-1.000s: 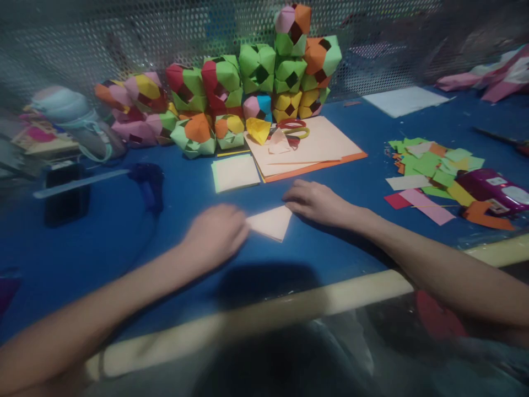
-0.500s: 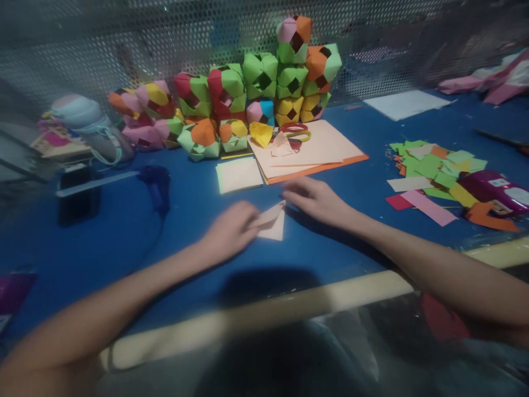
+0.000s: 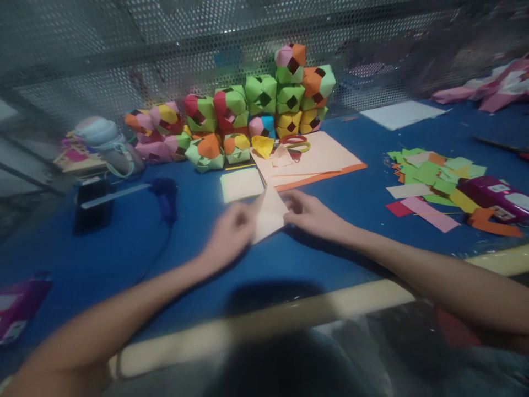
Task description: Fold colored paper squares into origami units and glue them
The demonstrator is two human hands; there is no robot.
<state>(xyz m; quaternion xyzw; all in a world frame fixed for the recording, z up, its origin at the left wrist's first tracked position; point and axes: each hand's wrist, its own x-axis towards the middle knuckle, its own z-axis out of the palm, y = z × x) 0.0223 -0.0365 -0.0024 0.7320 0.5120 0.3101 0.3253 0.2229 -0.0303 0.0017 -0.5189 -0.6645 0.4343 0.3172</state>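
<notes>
A cream sheet of paper (image 3: pixel 269 212), creased and lifted off the blue table, is held up between my two hands. My left hand (image 3: pixel 236 229) pinches its left edge, the fingers closed and slightly blurred. On the opposite edge, my right hand (image 3: pixel 311 214) grips with thumb and fingertips. Just beyond lies a stack of pale square papers (image 3: pixel 243 184). Behind the right hand are larger peach sheets (image 3: pixel 326 149) over an orange one, with scissors (image 3: pixel 298 143) and a small folded peach piece (image 3: pixel 282 156) on top.
Folded paper blocks (image 3: pixel 262 94) are stacked along the perforated metal panel. A glue gun (image 3: pixel 165 196), a phone (image 3: pixel 93 207) and a bottle (image 3: pixel 105 143) stand at left. Paper scraps (image 3: pixel 430 171) and a purple device (image 3: pixel 498 197) lie right. The table's front edge (image 3: pixel 363 298) is pale.
The paper, lying folded with only my left hand on it, is now opened out and raised. My right hand has come in to grip its right edge. The view has tilted slightly upward.
</notes>
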